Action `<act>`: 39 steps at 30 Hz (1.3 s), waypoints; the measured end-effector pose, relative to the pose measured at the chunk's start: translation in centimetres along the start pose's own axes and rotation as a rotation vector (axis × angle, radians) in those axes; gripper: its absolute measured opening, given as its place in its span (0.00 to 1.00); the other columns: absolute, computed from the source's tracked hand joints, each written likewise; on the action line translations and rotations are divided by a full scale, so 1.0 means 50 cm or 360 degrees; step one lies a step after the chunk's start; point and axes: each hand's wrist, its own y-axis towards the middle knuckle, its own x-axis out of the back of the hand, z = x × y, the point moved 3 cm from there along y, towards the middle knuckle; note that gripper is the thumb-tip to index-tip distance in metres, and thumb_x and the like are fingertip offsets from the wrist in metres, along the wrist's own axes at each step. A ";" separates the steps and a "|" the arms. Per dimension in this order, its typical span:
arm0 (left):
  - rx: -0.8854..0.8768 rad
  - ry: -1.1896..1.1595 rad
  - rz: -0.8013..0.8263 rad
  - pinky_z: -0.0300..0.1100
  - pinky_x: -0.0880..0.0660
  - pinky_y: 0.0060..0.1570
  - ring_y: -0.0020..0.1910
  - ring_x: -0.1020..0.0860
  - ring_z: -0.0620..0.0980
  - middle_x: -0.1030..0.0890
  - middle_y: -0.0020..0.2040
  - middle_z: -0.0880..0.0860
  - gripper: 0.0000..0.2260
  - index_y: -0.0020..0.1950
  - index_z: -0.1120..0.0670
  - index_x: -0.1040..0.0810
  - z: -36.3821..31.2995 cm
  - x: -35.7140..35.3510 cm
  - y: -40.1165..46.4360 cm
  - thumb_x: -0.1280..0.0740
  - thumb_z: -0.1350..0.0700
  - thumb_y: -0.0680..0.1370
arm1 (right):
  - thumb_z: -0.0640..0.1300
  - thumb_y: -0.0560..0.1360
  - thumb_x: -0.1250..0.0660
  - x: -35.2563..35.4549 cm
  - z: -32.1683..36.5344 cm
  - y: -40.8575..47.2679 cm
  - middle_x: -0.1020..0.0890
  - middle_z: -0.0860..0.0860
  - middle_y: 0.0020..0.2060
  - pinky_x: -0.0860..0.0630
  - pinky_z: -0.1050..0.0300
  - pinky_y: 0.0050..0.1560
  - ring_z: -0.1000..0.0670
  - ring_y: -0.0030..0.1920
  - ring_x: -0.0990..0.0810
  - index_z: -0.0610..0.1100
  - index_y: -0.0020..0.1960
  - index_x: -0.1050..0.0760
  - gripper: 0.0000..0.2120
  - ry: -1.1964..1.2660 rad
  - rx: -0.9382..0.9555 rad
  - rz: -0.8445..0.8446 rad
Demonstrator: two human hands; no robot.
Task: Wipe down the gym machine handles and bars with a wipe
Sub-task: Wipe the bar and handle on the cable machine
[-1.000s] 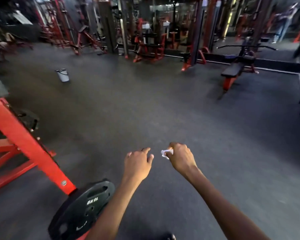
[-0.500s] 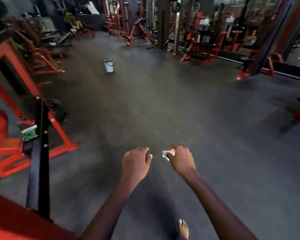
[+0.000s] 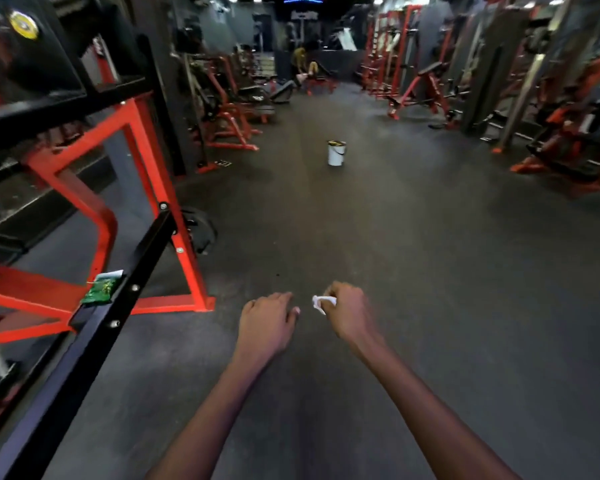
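My right hand (image 3: 349, 315) grips a small crumpled white wipe (image 3: 321, 303), which sticks out at the thumb side. My left hand (image 3: 267, 322) hangs beside it, a little to the left, with loosely curled fingers and nothing in it. Both hands are held out over the dark rubber floor, apart from any machine. A black square bar (image 3: 94, 327) of a red-framed machine (image 3: 142, 168) slants from the lower left up toward the middle left, an arm's length left of my left hand.
A green packet (image 3: 103, 287) lies against the black bar. A white bucket (image 3: 336, 153) stands on the floor (image 3: 430, 271) straight ahead. Red and black machines line both sides of the aisle. A person (image 3: 303, 69) sits at the far end.
The view has swung left, so the bucket now sits ahead at centre and the red-framed machine fills the left side. Both hands keep their pose, the wipe still in my right hand.
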 end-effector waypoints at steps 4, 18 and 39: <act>0.0129 0.0001 -0.0070 0.44 0.33 0.62 0.66 0.27 0.51 0.26 0.69 0.49 0.19 0.72 0.48 0.31 0.024 -0.018 0.189 0.44 0.46 0.82 | 0.50 0.75 0.34 -0.036 -0.014 0.221 0.19 0.44 0.47 0.30 0.56 0.41 0.42 0.49 0.21 0.44 0.46 0.23 0.09 -0.0047 0.0138 0.0097; 0.0434 -0.0059 -0.0110 0.44 0.33 0.63 0.65 0.26 0.51 0.25 0.68 0.49 0.19 0.72 0.48 0.31 0.144 -0.029 0.881 0.43 0.46 0.82 | 0.50 0.73 0.32 -0.125 -0.016 0.984 0.17 0.45 0.43 0.27 0.55 0.41 0.44 0.47 0.20 0.46 0.39 0.24 0.08 0.0101 0.0311 0.0347; 0.1161 -0.0159 -0.0174 0.46 0.34 0.65 0.66 0.27 0.54 0.26 0.69 0.52 0.18 0.72 0.49 0.31 0.537 0.005 1.812 0.43 0.47 0.83 | 0.46 0.73 0.30 -0.486 0.262 2.042 0.20 0.49 0.37 0.30 0.60 0.35 0.51 0.38 0.22 0.42 0.41 0.21 0.08 0.0385 0.0821 0.0854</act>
